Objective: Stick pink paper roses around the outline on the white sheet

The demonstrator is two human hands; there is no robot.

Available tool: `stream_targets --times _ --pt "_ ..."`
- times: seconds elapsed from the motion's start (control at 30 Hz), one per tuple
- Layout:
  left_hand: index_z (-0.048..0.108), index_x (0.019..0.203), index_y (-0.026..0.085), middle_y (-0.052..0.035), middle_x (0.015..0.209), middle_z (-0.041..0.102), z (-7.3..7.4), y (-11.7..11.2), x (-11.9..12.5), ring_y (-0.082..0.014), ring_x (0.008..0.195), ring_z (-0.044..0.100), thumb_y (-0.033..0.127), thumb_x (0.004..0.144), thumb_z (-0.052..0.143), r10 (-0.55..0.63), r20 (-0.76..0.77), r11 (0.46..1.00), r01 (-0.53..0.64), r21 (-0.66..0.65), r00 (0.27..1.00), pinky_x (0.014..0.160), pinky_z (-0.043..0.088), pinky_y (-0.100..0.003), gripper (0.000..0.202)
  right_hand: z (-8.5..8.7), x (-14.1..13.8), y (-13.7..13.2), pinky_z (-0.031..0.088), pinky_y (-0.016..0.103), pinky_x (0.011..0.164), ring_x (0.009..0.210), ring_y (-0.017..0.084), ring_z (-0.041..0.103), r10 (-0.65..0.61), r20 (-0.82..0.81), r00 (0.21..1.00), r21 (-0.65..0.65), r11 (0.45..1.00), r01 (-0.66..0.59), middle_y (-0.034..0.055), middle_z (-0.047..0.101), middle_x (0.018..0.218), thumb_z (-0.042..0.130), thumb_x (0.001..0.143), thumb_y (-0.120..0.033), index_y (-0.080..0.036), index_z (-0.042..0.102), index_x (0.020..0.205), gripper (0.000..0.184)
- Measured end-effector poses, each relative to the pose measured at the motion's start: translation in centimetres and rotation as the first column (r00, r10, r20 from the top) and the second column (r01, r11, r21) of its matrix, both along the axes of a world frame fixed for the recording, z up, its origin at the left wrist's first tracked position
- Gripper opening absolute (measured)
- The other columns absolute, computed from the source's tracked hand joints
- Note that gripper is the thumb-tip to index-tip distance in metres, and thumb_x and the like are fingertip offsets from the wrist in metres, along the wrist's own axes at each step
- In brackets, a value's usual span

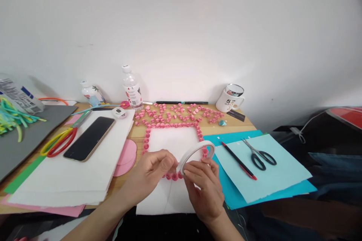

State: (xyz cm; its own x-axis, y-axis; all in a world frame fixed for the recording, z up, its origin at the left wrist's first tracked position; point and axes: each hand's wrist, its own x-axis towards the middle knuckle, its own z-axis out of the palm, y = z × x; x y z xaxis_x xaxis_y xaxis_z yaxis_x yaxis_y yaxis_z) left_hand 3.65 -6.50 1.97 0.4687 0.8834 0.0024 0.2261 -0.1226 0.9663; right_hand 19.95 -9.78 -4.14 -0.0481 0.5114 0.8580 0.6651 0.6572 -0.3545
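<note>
My right hand point(205, 188) grips a roll of white tape point(195, 147), held upright above a white sheet of paper point(172, 139). My left hand point(152, 173) is closed in a pinch at the roll's left side, where a short pale end of tape seems to run to the fingertips. Small rolled pink paper flowers point(159, 125) line the sheet's edges as a frame; my hands cover part of the lower row. Beyond the sheet, many loose pink paper flowers point(181, 112) are scattered on the wooden table point(138, 132).
On the left, a phone point(89, 139) and red-and-yellow scissors point(60, 141) rest on white paper. Pink paper circles point(126, 156) stick out beside it. To the right, black scissors point(261, 156) and a pen point(239, 161) lie on blue sheets. A bottle point(132, 90) and mug point(228, 98) stand by the wall.
</note>
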Motion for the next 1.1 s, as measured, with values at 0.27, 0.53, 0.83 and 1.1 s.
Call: stream_targets --times 0.27,0.53,0.83,1.1 --pt "0.053 0.061 0.016 0.0009 0.059 0.058 0.2 0.3 0.4 -0.01 0.057 0.054 0.046 0.089 0.047 0.004 0.007 0.993 -0.004 -0.121 1.0 0.058 0.044 -0.022 0.041 -0.6 0.2 0.1 0.043 0.039 0.086 0.081 0.016 0.068 -0.045 0.086 0.995 0.046 0.998 0.042 0.0025 0.074 0.088 0.053 0.084 -0.004 -0.021 0.057 0.098 0.022" --pt "0.06 0.065 0.017 -0.0011 0.069 0.063 0.5 0.6 0.1 -0.0112 0.064 0.059 0.029 0.084 0.057 0.057 0.204 0.996 -0.041 -0.084 0.977 0.062 0.049 -0.024 0.023 -1.7 0.8 -0.7 0.047 0.048 0.09 0.103 0.025 0.056 -0.161 -0.073 0.984 0.116 0.979 0.169 0.0089 0.059 0.117 0.066 0.079 -0.017 -0.026 0.06 0.109 0.032" --pt "0.058 0.058 0.017 -0.0024 0.066 0.064 2.0 0.7 -0.2 -0.0117 0.059 0.057 0.021 0.078 0.058 0.027 0.013 0.993 -0.029 0.113 1.0 0.051 0.047 -0.021 0.02 -0.2 2.5 0.8 0.051 0.045 0.086 0.107 0.025 0.057 0.108 -0.655 0.747 -0.312 0.862 -0.399 0.0129 0.053 0.117 0.032 0.096 -0.045 -0.023 0.048 0.12 0.037" --pt "0.061 0.06 0.016 -0.0015 0.063 0.065 1.8 1.7 -0.8 -0.0116 0.057 0.058 0.026 0.079 0.059 0.094 -0.07 0.987 -0.084 0.134 0.993 0.051 0.048 -0.02 0.021 1.1 2.5 0.3 0.048 0.025 0.047 0.046 0.01 0.049 0.145 -0.806 0.574 -0.302 0.734 -0.609 -0.0009 0.057 0.064 0.042 0.094 -0.035 -0.021 0.057 0.106 0.023"
